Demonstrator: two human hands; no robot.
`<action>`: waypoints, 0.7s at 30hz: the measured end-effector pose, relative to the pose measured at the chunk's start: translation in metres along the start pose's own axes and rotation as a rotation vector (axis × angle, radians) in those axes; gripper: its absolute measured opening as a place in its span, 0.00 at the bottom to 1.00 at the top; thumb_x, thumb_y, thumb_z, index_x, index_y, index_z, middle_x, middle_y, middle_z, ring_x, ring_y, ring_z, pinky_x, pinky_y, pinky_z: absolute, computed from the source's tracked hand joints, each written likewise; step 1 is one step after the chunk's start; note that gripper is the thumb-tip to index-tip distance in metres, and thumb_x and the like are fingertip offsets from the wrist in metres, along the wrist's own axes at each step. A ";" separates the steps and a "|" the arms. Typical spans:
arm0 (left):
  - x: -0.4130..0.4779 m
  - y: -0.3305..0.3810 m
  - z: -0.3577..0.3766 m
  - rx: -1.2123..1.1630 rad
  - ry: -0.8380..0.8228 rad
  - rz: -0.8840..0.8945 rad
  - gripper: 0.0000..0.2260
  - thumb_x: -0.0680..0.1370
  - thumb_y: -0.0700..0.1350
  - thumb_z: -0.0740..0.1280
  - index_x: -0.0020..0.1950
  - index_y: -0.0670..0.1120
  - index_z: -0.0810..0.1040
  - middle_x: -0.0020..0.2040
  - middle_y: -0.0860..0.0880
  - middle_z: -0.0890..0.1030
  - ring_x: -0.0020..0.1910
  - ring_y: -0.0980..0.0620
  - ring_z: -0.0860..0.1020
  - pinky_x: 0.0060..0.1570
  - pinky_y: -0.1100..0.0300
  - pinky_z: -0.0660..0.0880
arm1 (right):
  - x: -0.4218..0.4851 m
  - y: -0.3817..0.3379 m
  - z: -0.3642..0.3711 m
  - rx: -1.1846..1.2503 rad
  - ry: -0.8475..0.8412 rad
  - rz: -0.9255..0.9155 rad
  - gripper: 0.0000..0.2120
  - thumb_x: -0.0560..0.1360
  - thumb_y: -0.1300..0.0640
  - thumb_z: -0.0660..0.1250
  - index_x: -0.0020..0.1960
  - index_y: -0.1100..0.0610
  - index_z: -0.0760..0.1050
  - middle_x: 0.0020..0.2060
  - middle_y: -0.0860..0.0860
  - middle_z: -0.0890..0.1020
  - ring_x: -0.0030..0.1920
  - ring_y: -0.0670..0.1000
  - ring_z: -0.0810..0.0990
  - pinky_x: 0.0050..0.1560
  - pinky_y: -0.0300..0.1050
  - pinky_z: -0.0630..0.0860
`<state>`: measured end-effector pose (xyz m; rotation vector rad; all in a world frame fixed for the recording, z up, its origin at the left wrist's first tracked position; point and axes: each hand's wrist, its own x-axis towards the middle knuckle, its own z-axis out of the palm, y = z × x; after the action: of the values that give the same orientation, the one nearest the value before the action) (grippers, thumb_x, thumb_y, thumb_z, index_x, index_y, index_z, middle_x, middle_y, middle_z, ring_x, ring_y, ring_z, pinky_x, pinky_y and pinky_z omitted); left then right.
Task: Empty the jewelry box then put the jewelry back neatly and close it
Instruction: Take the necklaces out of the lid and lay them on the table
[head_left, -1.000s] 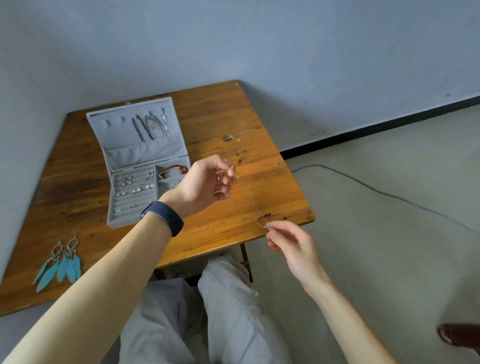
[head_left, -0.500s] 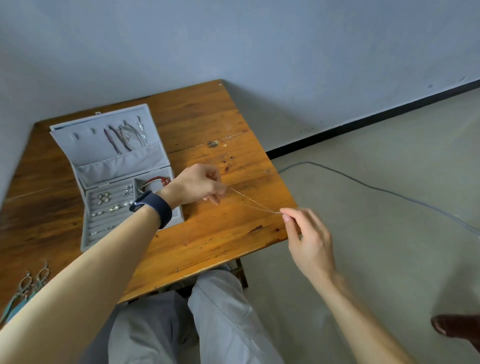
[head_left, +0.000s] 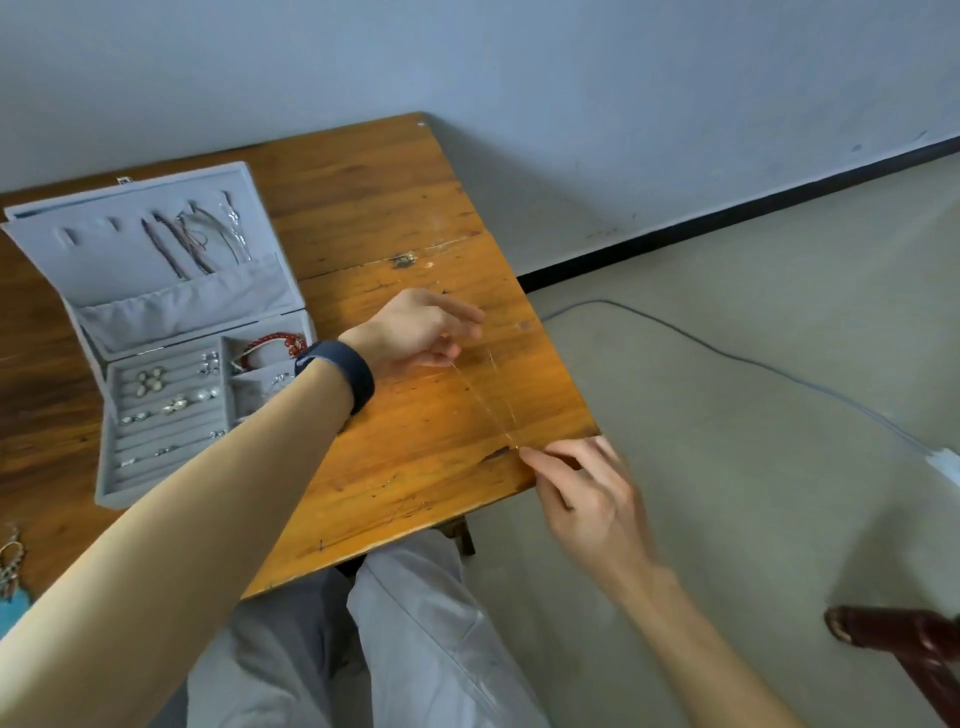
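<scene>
A grey jewelry box (head_left: 109, 483) stands open on the left of the wooden table (head_left: 395, 218). Its raised lid (head_left: 130, 270) carries several hanging necklaces. Its tray holds rings, earrings and a red bracelet (head_left: 270, 345). A thin chain necklace (head_left: 485, 402) is stretched low over the table's right part. My left hand (head_left: 415, 332) pinches its far end and my right hand (head_left: 587, 493) pinches its near end at the table's front right corner.
Blue feather earrings (head_left: 10, 582) lie at the table's near left edge. A cable (head_left: 727, 358) runs across the floor on the right. A dark wooden chair part (head_left: 893, 639) sits at the lower right. My legs are under the table's front edge.
Both hands have come down toward the table and drawn the necklace out straight. The view has shifted, so the box sits further left.
</scene>
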<state>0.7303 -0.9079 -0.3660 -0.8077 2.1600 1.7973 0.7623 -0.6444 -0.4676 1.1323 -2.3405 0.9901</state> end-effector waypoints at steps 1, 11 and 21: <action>0.005 0.002 0.003 0.086 0.019 0.022 0.10 0.78 0.37 0.68 0.56 0.46 0.83 0.48 0.45 0.85 0.33 0.54 0.77 0.36 0.62 0.79 | 0.000 -0.002 0.000 -0.002 -0.021 0.011 0.13 0.74 0.66 0.70 0.55 0.56 0.85 0.47 0.52 0.82 0.44 0.56 0.78 0.44 0.53 0.76; 0.026 -0.003 0.024 0.866 0.278 0.303 0.16 0.78 0.38 0.57 0.54 0.49 0.82 0.54 0.46 0.82 0.46 0.44 0.80 0.46 0.53 0.81 | -0.001 -0.021 0.002 -0.045 -0.056 0.125 0.13 0.76 0.61 0.66 0.59 0.55 0.83 0.49 0.50 0.80 0.47 0.54 0.76 0.43 0.52 0.74; 0.026 -0.016 0.007 0.825 0.262 0.372 0.12 0.77 0.41 0.62 0.55 0.52 0.82 0.56 0.49 0.81 0.52 0.47 0.80 0.50 0.57 0.78 | -0.010 -0.023 -0.004 0.052 -0.074 0.177 0.16 0.77 0.63 0.68 0.63 0.58 0.79 0.53 0.50 0.81 0.55 0.50 0.76 0.57 0.44 0.74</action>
<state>0.7165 -0.9102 -0.3943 -0.4617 3.0092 0.7443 0.7867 -0.6458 -0.4604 1.0096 -2.5237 1.0925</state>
